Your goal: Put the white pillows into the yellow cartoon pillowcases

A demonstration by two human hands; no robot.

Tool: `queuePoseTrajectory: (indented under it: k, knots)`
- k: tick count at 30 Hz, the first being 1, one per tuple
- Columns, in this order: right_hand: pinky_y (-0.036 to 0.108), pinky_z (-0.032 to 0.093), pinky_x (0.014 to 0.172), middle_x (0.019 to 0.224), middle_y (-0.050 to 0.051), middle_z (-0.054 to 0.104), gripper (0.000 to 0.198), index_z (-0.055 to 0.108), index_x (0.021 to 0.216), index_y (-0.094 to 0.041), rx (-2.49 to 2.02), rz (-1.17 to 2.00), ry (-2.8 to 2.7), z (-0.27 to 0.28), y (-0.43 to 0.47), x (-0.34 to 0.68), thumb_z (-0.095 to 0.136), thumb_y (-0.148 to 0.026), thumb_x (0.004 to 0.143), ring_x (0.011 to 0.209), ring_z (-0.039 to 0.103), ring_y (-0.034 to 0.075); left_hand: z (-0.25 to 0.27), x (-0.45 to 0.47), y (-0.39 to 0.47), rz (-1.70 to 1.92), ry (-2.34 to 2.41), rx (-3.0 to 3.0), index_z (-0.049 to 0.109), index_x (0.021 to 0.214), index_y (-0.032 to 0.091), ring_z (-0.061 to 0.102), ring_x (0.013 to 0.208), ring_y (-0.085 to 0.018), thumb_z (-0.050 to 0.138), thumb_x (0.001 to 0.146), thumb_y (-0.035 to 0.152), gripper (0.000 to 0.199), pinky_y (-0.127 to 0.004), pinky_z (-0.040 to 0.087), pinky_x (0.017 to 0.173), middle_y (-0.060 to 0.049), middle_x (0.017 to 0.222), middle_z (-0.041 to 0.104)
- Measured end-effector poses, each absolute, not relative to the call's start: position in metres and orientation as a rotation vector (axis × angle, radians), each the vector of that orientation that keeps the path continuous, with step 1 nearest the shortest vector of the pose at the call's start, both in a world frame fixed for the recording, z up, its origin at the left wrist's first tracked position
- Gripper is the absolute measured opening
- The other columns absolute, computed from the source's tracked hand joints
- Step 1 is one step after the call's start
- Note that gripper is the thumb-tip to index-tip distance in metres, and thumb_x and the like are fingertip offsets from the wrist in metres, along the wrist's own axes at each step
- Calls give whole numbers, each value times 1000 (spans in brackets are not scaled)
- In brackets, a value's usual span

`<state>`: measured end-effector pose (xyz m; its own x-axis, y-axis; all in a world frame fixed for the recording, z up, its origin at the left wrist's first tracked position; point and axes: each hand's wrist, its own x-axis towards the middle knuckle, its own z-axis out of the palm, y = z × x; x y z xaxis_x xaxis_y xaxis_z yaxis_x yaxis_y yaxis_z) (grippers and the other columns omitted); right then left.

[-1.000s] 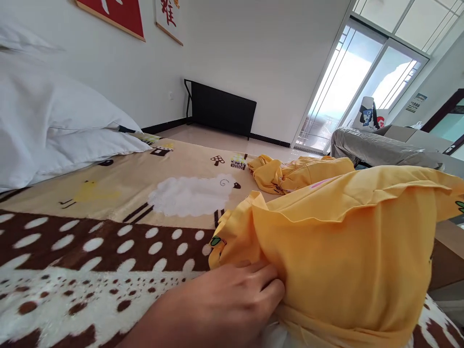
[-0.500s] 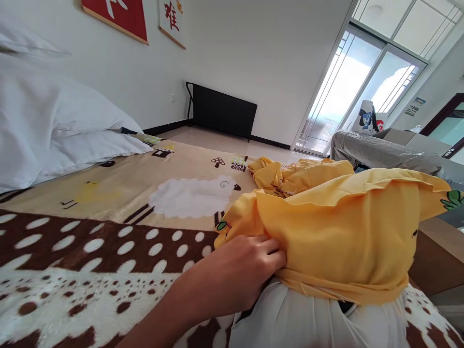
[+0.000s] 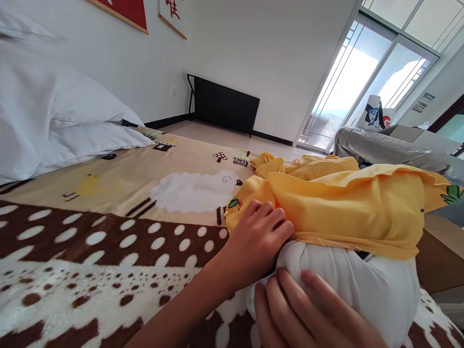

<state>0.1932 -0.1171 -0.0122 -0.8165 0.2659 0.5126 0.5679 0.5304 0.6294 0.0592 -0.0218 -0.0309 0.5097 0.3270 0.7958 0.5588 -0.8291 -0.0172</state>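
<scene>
Fabric cover in yellow with green leaf prints [image 3: 355, 208] is shown, in the head view, over the far part of a plump white cloth pillow [image 3: 384, 285] on a brown-and-white patterned plush blanket [image 3: 108, 237]. The cover is gripped at its near left edge by the left hand [image 3: 255, 237]. The pillow is overlapped by the half-curled right hand [image 3: 308, 314]; whether fabric is grasped cannot be told.

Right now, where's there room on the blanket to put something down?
The printed sheep is bare, between white bedding and yellow cloth; so is the dotted band below. The right side is crowded: left hand, right hand, yellow cloth, bulging white fabric.
</scene>
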Motion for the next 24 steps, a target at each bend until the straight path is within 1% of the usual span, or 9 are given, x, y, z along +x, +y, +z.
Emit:
queuePoseTrajectory:
  k: [4, 7, 9, 13, 16, 18, 20, 22, 24]
  knots:
    - [34, 39, 95, 96, 3, 70, 34, 67, 97, -17, -702, -1053, -2507, 4, -104, 191, 34, -12, 91, 94, 60, 17, -27, 57, -18, -887, -1301, -2490, 54, 74, 17, 55, 64, -19, 46, 85, 10, 15, -35, 39, 68, -2, 69, 61]
    - [41, 39, 99, 106, 7, 67, 30, 65, 104, -14, -715, -1003, -2548, 12, -88, 186, 38, -15, 90, 106, 56, 23, -27, 53, -11, -708, -1591, -2489, 56, 81, 17, 60, 68, -21, 44, 85, 9, 15, -36, 42, 70, -3, 74, 62]
    - [41, 43, 97, 110, 12, 64, 29, 62, 108, -9, -817, -984, -2516, 14, -77, 182, 43, -20, 89, 107, 55, 25, -29, 49, -3, -689, -1694, -2422, 57, 84, 17, 61, 71, -23, 43, 85, 11, 15, -35, 42, 69, -4, 79, 63]
    - [35, 52, 80, 103, 17, 63, 35, 60, 108, -6, -1065, -944, -2403, 12, -55, 174, 48, -31, 88, 96, 59, 26, -33, 39, 14, -864, -1852, -2348, 58, 90, 17, 60, 75, -20, 42, 86, 14, 17, -29, 39, 61, -7, 91, 63]
    - [32, 51, 73, 97, 16, 65, 30, 61, 105, -6, -1139, -930, -2454, 9, -41, 170, 52, -26, 85, 92, 61, 25, -36, 31, 23, -1123, -1966, -2376, 57, 83, 17, 54, 65, -15, 47, 81, 17, 11, -25, 36, 58, -3, 78, 62]
    - [29, 49, 64, 90, 13, 67, 22, 63, 98, -8, -1222, -869, -2509, 9, -31, 169, 54, -21, 83, 82, 62, 22, -37, 27, 26, -1280, -2016, -2412, 55, 75, 17, 47, 56, -12, 52, 77, 22, 6, -24, 33, 54, 2, 63, 57]
    - [26, 42, 53, 83, 9, 68, 15, 64, 89, -11, -1340, -771, -2551, 12, -19, 168, 55, -19, 82, 69, 62, 18, -37, 24, 27, -1357, -2017, -2451, 56, 74, 18, 45, 55, -11, 54, 74, 24, 7, -23, 31, 52, 3, 59, 55]
    - [25, 36, 49, 80, 8, 69, 12, 65, 84, -13, -1416, -691, -2580, 15, -7, 166, 54, -17, 80, 61, 59, 16, -37, 23, 26, -1301, -2011, -2442, 58, 76, 18, 45, 55, -11, 51, 74, 21, 8, -23, 31, 53, 2, 61, 56]
    - [25, 35, 51, 79, 8, 69, 14, 65, 82, -13, -1419, -644, -2618, 16, 4, 163, 52, -14, 79, 61, 59, 15, -36, 24, 24, -1137, -2029, -2354, 59, 79, 19, 46, 53, -12, 47, 75, 17, 13, -24, 29, 52, 1, 60, 56]
